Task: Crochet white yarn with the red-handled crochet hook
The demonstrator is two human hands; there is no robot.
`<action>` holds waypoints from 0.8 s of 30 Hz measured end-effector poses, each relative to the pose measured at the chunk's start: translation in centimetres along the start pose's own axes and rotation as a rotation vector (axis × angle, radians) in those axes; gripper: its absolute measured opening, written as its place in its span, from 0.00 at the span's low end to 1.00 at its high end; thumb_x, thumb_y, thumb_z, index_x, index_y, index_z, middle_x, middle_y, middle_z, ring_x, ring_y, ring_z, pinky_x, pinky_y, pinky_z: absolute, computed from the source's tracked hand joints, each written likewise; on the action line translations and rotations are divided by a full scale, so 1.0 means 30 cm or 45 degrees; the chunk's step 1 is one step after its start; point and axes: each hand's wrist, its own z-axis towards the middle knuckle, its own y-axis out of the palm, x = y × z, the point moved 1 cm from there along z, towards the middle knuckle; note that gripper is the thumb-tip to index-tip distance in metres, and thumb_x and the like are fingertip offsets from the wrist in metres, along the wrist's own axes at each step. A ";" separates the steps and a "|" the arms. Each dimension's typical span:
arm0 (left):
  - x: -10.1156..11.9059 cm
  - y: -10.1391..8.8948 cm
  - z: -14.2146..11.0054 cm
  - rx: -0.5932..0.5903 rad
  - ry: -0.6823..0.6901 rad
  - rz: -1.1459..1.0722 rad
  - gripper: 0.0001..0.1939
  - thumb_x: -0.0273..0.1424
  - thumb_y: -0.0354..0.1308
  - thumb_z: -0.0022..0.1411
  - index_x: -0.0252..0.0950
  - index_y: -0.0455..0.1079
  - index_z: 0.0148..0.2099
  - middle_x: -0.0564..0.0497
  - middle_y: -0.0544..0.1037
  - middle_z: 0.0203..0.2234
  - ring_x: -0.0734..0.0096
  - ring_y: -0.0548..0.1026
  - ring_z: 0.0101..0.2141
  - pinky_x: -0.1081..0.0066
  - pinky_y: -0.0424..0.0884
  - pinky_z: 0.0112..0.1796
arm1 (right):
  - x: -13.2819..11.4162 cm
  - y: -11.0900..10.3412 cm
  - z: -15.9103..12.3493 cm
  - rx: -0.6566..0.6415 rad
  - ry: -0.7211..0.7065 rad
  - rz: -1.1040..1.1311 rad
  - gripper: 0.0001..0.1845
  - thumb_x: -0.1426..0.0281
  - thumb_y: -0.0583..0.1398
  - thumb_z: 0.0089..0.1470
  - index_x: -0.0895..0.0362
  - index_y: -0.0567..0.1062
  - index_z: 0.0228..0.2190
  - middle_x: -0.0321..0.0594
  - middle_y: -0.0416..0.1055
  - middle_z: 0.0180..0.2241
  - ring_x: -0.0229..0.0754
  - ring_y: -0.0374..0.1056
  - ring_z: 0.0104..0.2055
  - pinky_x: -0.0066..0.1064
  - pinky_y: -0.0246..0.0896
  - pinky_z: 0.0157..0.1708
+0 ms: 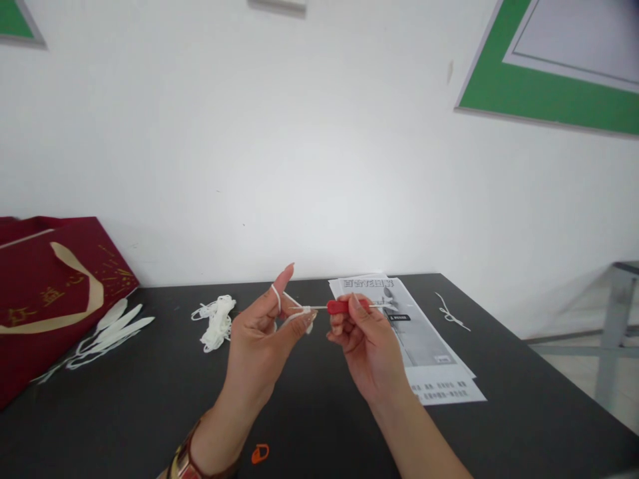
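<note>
My right hand [367, 339] is closed around the red handle of a crochet hook [338, 307], whose thin metal shaft points left. White yarn [277, 297] loops round the raised index finger of my left hand [264, 332]. Between the left thumb and fingers a small piece of white crochet work [306, 311] is pinched, and the hook's shaft meets it. Whether the tip passes through a stitch is too small to tell. A bundle of white yarn [218, 322] lies on the table just left of my left hand.
On the black table [309, 419] lie printed sheets [424, 346] behind my right hand and a tied white yarn scrap [449, 314] farther right. An orange stitch marker [260, 454] is near the front. At left are white leaf-shaped pieces [112, 332] and a dark red bag [50, 286].
</note>
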 end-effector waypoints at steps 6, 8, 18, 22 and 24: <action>-0.001 0.018 -0.002 0.059 0.005 -0.031 0.20 0.23 0.67 0.49 0.40 0.76 0.47 0.61 0.73 0.19 0.79 0.69 0.25 0.68 0.62 0.51 | -0.004 0.007 -0.049 -0.011 -0.480 -0.511 0.06 0.70 0.59 0.58 0.54 0.77 0.34 0.37 0.78 0.27 0.37 0.73 0.25 0.29 0.72 0.27; 0.005 0.023 -0.004 0.067 -0.113 -0.154 0.31 0.22 0.67 0.49 0.40 0.68 0.57 0.61 0.73 0.18 0.79 0.70 0.25 0.71 0.66 0.44 | -0.008 0.000 -0.069 -0.101 -0.739 -0.846 0.10 0.75 0.58 0.57 0.51 0.78 0.37 0.38 0.78 0.30 0.39 0.74 0.29 0.31 0.72 0.31; 0.031 -0.017 0.022 -0.159 -0.505 -0.544 0.36 0.18 0.66 0.48 0.33 0.63 0.60 0.56 0.74 0.22 0.79 0.72 0.26 0.78 0.67 0.33 | 0.007 -0.001 -0.075 -0.254 -0.874 -0.944 0.19 0.80 0.58 0.56 0.45 0.78 0.42 0.39 0.78 0.36 0.41 0.74 0.35 0.34 0.72 0.35; 0.043 -0.023 0.023 -0.175 -0.486 -0.492 0.34 0.19 0.66 0.49 0.36 0.65 0.59 0.57 0.73 0.22 0.80 0.70 0.25 0.79 0.66 0.32 | 0.013 0.008 -0.051 -0.195 -0.588 -0.596 0.08 0.72 0.60 0.56 0.51 0.80 0.36 0.39 0.77 0.32 0.41 0.74 0.31 0.32 0.74 0.28; 0.046 -0.022 0.023 -0.172 -0.467 -0.463 0.33 0.20 0.67 0.49 0.37 0.66 0.58 0.57 0.72 0.21 0.81 0.69 0.25 0.80 0.65 0.32 | 0.010 0.004 -0.046 -0.202 -0.554 -0.512 0.06 0.71 0.62 0.55 0.52 0.80 0.35 0.39 0.77 0.31 0.42 0.74 0.32 0.32 0.74 0.28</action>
